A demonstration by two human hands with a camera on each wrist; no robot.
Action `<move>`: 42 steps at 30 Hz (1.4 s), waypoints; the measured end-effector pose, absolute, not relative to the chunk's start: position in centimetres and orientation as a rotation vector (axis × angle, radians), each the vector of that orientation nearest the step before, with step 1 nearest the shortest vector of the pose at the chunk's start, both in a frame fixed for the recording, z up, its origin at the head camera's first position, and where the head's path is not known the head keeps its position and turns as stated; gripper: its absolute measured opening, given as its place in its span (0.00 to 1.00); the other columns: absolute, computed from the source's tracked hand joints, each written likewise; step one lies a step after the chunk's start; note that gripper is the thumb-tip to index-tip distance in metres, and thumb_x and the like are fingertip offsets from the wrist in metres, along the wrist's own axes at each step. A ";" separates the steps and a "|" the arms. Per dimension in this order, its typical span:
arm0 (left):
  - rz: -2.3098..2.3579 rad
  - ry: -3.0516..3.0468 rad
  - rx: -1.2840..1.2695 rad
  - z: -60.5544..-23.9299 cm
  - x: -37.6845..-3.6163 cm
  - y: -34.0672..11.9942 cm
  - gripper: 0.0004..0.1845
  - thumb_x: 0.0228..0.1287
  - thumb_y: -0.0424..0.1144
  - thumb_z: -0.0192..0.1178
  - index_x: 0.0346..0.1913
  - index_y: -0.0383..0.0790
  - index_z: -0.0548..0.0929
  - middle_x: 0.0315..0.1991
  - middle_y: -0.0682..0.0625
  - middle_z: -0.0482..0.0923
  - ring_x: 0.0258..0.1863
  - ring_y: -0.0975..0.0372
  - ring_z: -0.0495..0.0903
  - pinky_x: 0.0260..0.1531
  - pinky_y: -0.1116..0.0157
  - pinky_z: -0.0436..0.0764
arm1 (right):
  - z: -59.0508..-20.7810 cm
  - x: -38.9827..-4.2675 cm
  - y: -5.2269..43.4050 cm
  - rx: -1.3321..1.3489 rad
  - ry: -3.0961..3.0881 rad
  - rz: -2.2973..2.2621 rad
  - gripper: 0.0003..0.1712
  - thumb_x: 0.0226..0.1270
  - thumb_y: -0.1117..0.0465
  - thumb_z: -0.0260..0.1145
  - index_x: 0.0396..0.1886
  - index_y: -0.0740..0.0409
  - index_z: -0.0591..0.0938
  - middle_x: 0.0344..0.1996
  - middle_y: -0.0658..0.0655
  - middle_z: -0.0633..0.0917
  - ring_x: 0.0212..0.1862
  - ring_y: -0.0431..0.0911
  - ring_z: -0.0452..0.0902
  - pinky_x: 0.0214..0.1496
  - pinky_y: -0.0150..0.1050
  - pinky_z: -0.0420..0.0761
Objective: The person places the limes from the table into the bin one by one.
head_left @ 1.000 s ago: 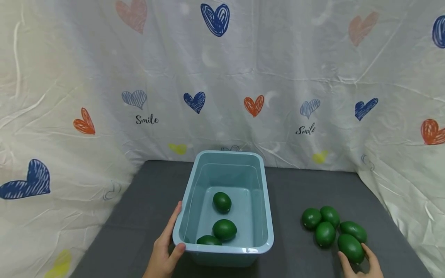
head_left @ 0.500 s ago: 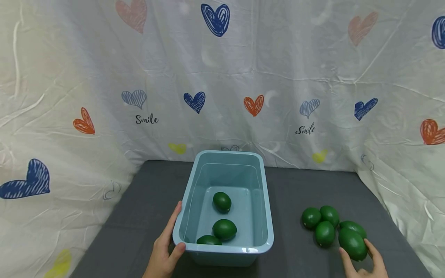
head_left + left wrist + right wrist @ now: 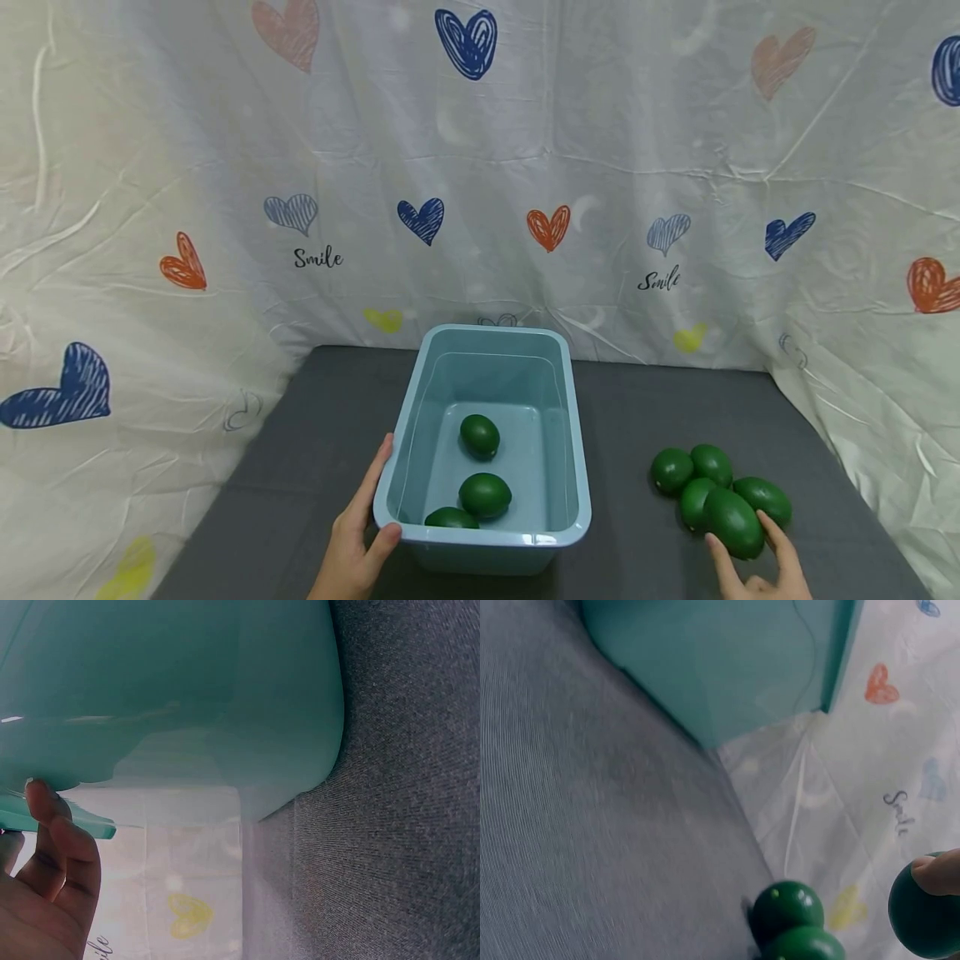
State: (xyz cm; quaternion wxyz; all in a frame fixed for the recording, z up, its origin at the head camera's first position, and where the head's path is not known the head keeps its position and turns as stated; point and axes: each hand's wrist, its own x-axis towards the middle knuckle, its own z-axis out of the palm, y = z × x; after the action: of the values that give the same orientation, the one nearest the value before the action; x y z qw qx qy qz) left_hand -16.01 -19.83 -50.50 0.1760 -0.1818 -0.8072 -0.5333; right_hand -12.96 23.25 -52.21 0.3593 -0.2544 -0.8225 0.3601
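Observation:
My left hand [image 3: 352,533] grips the near left corner of a light blue plastic bin [image 3: 577,475], thumb over the front rim and fingers along the side. In the left wrist view its curled fingers [image 3: 71,844] are at the bin's rim. Three glossy dark green limes lie inside; the nearest lime [image 3: 450,518] is partly hidden by the front wall. At the right my right hand [image 3: 761,575] pinches a larger-looking lime [image 3: 733,523] between thumb and fingers, raised and overlapping one behind it. The right wrist view shows the thumb [image 3: 939,871] on this held lime [image 3: 922,919].
Several more limes sit in a cluster on the dark grey tabletop right of the bin, among them a far left lime [image 3: 672,471] and a right lime [image 3: 763,498]. A white cloth [image 3: 495,150] printed with hearts hangs behind and along both sides.
My right hand has lifted the lime away from the right-hand one and carried it left, so it now overlaps another lime. The left hand and bin stay still.

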 end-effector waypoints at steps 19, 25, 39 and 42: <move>-1.489 -2.282 -0.530 -50.2 -16.4 -20.3 0.44 0.74 0.30 0.58 0.87 0.48 0.51 0.87 0.46 0.51 0.79 0.75 0.56 0.65 0.79 0.65 | -49.7 -13.3 17.9 -0.706 -2.291 1.060 0.41 0.61 0.55 0.82 0.73 0.55 0.77 0.24 0.62 0.87 0.06 0.41 0.60 0.11 0.37 0.63; -1.496 -2.275 -0.574 -50.1 -16.6 -20.3 0.44 0.74 0.30 0.59 0.87 0.47 0.52 0.86 0.46 0.52 0.79 0.74 0.58 0.65 0.79 0.67 | -49.9 -13.1 16.5 -0.613 -2.174 1.063 0.41 0.56 0.62 0.85 0.70 0.56 0.80 0.46 0.68 0.88 0.05 0.36 0.55 0.09 0.34 0.59; -1.527 -2.224 -0.563 -51.0 -16.9 -19.2 0.44 0.73 0.29 0.58 0.87 0.46 0.53 0.86 0.45 0.53 0.79 0.74 0.57 0.65 0.79 0.66 | -48.0 -13.7 16.0 -0.596 -2.189 1.092 0.40 0.56 0.58 0.86 0.69 0.50 0.82 0.04 0.49 0.69 0.04 0.36 0.55 0.09 0.33 0.59; -1.505 -2.242 -0.514 -51.0 -16.3 -19.5 0.43 0.74 0.31 0.58 0.87 0.47 0.53 0.86 0.46 0.54 0.79 0.75 0.58 0.65 0.79 0.67 | -48.0 -14.1 15.7 -0.558 -2.186 1.104 0.39 0.56 0.58 0.86 0.69 0.48 0.82 0.03 0.48 0.68 0.04 0.36 0.54 0.09 0.34 0.58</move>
State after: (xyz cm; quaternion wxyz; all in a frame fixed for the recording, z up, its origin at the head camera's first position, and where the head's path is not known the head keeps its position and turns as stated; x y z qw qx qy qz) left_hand -16.34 -19.50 -51.05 0.1953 -0.1832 -0.8000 -0.5369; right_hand -14.05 15.67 -48.02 0.3100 -0.2111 -0.8274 0.4179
